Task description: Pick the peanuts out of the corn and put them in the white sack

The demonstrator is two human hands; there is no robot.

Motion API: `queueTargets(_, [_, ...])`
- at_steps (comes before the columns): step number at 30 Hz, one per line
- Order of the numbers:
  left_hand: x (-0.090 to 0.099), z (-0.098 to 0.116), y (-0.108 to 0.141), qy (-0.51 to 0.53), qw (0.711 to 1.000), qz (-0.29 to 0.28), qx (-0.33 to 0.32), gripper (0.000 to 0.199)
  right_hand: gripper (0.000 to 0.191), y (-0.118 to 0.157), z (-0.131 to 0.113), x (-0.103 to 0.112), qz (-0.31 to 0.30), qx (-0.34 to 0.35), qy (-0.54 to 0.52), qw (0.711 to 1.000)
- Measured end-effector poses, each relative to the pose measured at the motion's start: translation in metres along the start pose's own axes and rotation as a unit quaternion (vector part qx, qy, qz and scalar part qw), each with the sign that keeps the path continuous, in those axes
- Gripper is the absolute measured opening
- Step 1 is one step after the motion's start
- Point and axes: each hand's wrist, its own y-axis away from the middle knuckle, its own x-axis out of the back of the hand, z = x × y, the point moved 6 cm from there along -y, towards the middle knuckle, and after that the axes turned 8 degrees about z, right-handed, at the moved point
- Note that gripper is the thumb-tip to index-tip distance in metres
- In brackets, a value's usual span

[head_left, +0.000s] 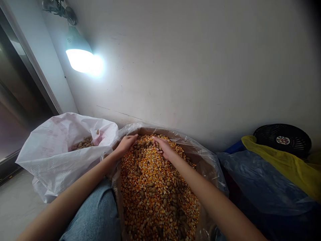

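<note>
A plastic-lined box [209, 167] holds orange corn kernels [155, 174] with unshelled peanuts [151, 189] scattered among them. At its far left edge is my left hand [127, 144], fingers together and pointing at the kernels; whatever lies between the fingertips is hidden. My right hand [162, 147] is curled over the far part of the corn, palm turned inward, with peanuts showing in its fingers. To the left of the box, a white woven sack [65, 167] stands open with peanuts [84, 143] inside.
A lit bulb [79, 57] hangs at the upper left before the pale wall. At the right are a black fan [283, 139], a yellow cloth [281, 167] and a blue plastic bag [260, 180]. My knee in denim is beside the box.
</note>
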Motion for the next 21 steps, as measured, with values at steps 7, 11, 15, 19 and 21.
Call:
queueTargets(7, [-0.016,0.001,0.002,-0.437,0.881,0.024,-0.181,0.026,0.028,-0.002,-0.017,-0.028,0.018,0.232,0.564,0.793])
queueTargets(11, [-0.021,-0.005,-0.001,-0.417,0.896,0.01,-0.152,0.023,0.027,-0.006,-0.015,-0.021,0.052,0.202,0.529,0.823])
queueTargets(15, [-0.017,-0.01,-0.005,-0.1,0.994,-0.028,-0.033,0.025,0.037,-0.014,-0.014,0.002,0.076,0.094,0.173,0.977])
queueTargets(19, [-0.015,-0.004,0.0,0.315,0.933,-0.137,0.105,0.015,0.032,-0.014,-0.01,0.002,-0.01,-0.026,-0.197,0.98])
queueTargets(21, [-0.013,0.003,0.004,0.421,0.88,-0.167,0.146,0.011,0.029,-0.011,-0.01,-0.003,-0.044,-0.061,-0.277,0.958])
